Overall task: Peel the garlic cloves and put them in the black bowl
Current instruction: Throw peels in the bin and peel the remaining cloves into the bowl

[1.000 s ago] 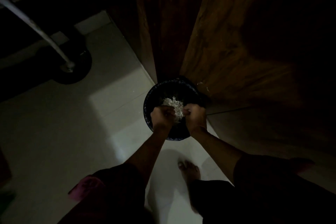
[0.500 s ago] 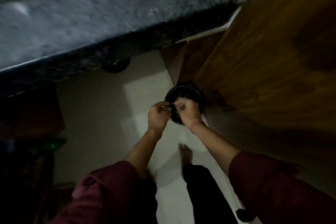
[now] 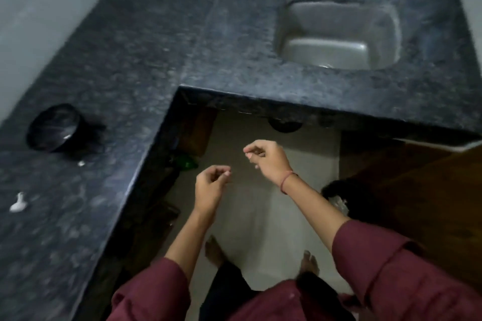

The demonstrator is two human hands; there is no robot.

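Bowl (image 3: pixel 47 125) shines glossy black, white fleck (image 3: pixel 67 136) inside; left grip (image 3: pixel 210 185) and right grip (image 3: pixel 268 159) hang loosely curled, empty.

Yr L hand (image 3: pixel 212 185) & R hand (image 3: pixel 266 157) each have thumb and forefinger close together, but whether either pinches anything is too small to tell. The black bowl (image 3: pixel 53 127) is smeared by blur; the pale speck (image 3: pixel 67 136) inside can't be read as garlic or glare. Same for the small white bit (image 3: pixel 81 163) near the bowl and the bigger white piece (image 3: pixel 18 204) nr the left edge: clove or skin, can't tell. The countertop (image 3: pixel 130 60) runs off left & right edges. Under it, a green thing (image 3: pixel 186 161) and a round dark thing (image 3: pixel 285 126) are half hidden by its lip. A dark shape (image 3: pixel 336 187) behind yr R forearm is lost in shadow. Yr feet (image 3: pixel 214 250) are partly covered by trouser legs (image 3: pixel 227 289).
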